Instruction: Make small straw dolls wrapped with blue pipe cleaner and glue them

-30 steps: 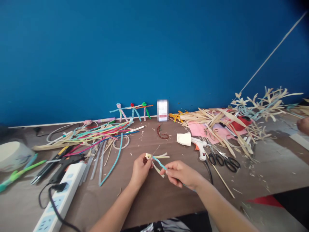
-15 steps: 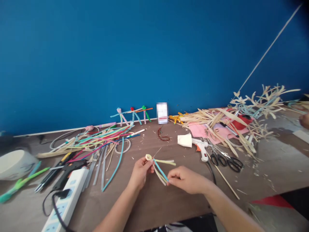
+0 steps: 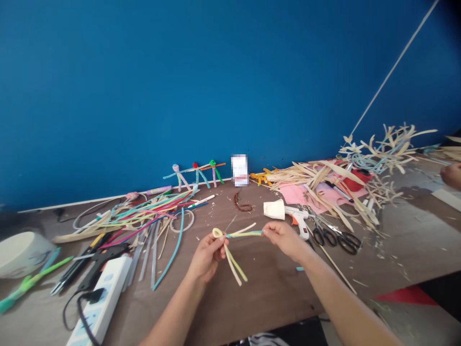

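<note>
My left hand (image 3: 207, 257) pinches a small pipe-cleaner figure (image 3: 233, 264) just below its pale yellow loop. Two pale legs hang down from the pinch, and a whitish strand slants up to the right. Between the thumb and fingers of my right hand (image 3: 285, 239) is the end of a blue pipe cleaner (image 3: 256, 233). It runs level from the figure, alongside a yellow strand. Both hands are closed above the brown table (image 3: 262, 300). Where the strands cross is partly hidden by my left fingers.
Pipe cleaners (image 3: 144, 209) lie heaped at left, near a power strip (image 3: 103, 293). Three pipe-cleaner figures (image 3: 195, 175) lean on the blue wall. A white glue gun (image 3: 298, 221), scissors (image 3: 347, 242) and pale husk strips (image 3: 309, 178) lie right. Another person's hand (image 3: 452, 175) shows at far right.
My right hand has moved up and right, swinging the blue strand from slanting down to level. The pale legs now hang lower. A small blue piece shows on the table below my right wrist.
</note>
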The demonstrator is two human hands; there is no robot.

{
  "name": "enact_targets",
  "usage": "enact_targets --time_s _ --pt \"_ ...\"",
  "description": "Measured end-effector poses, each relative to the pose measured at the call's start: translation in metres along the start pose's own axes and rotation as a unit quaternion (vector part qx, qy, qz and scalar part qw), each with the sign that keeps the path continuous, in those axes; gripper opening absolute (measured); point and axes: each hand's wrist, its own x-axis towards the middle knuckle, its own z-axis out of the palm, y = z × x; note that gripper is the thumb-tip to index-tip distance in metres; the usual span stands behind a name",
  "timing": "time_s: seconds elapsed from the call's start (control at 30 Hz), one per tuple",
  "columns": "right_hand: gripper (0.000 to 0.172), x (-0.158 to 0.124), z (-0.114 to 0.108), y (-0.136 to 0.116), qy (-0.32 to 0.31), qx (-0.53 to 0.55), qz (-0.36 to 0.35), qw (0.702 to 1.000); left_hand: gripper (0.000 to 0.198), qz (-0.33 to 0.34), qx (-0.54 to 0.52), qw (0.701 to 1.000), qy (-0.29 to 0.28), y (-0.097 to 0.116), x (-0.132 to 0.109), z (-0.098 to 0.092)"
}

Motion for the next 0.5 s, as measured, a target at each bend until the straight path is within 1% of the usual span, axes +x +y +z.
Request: enact_targets --time_s 0.1,0.17,0.23,0.3,0.37,0.43,0.47,0.5 --pt "0.027 -0.003 -0.007 -0.006 -0.028 0.036 0.017 0.999 0.019 0.017 0.039 0.999 -0.003 0.001 -0.001 0.001" --pt "0.026 -0.003 -0.013 -0.006 -0.027 0.005 0.015 1.0 0.018 0.022 0.02 1.0 -0.003 0.006 -0.002 0.001" --pt "0.024 -0.002 -0.019 -0.003 0.005 -0.039 0.016 0.999 0.016 0.021 -0.028 0.999 0.014 0.013 -0.001 -0.002" --pt "0.023 0.0 -0.025 0.002 0.031 -0.062 0.021 0.997 0.011 0.027 -0.067 0.996 0.046 0.021 0.001 -0.011" --pt "0.022 0.002 -0.031 0.008 0.064 -0.071 0.019 0.995 0.003 0.041 -0.099 0.991 0.082 0.032 0.003 -0.024" --pt "0.022 0.004 -0.036 0.014 0.108 -0.069 0.018 0.992 0.005 0.061 -0.136 0.98 0.129 0.042 0.005 -0.038" --pt "0.023 0.005 -0.037 0.016 0.126 -0.064 0.017 0.99 0.005 0.074 -0.139 0.977 0.142 0.046 0.005 -0.043" --pt "0.024 0.006 -0.037 0.018 0.134 -0.059 0.017 0.989 0.004 0.074 -0.127 0.979 0.142 0.048 0.005 -0.047"
